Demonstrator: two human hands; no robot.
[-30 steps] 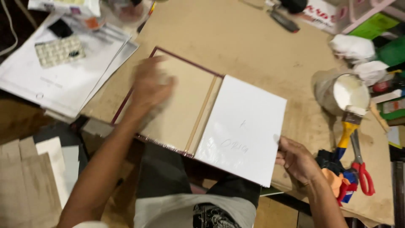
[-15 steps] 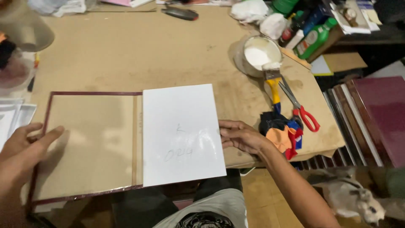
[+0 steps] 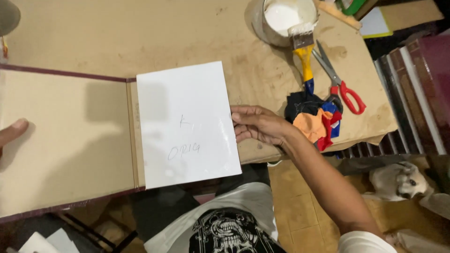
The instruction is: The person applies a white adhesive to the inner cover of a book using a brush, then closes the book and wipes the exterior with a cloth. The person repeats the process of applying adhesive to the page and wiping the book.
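Note:
An opened book cover [image 3: 65,140] of tan board with a dark maroon edge lies flat on the brown work table [image 3: 140,37]. A white sheet [image 3: 187,124] with faint pencil marks covers its right half. My right hand [image 3: 258,124] holds the sheet's right edge, fingers on top. Only the fingertips of my left hand [image 3: 11,132] show at the left frame edge, resting on the left board.
A tub of white glue [image 3: 283,18] with a yellow-handled brush [image 3: 303,56] stands at the back right. Red-handled scissors [image 3: 340,79] and a bundle of coloured rags [image 3: 314,119] lie beside my right wrist. A dog [image 3: 398,180] sits on the floor at right.
The view has shifted right and closer. My left hand has slid towards the left frame edge. My right hand keeps its hold on the white sheet's edge.

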